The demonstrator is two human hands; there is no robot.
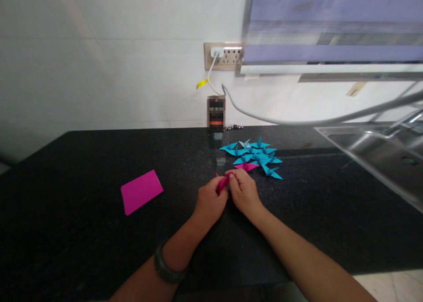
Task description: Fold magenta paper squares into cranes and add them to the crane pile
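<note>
One pink paper point(224, 184) is held between left hand point(210, 201) and right hand point(245, 190).

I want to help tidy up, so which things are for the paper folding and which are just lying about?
Probably for the folding:
pink piece in the hands
flat pink paper
pink crane
blue cranes
pale crane

Probably just there:
upright device, its front blurred
patterned strand beside it
white plug
sink
</note>
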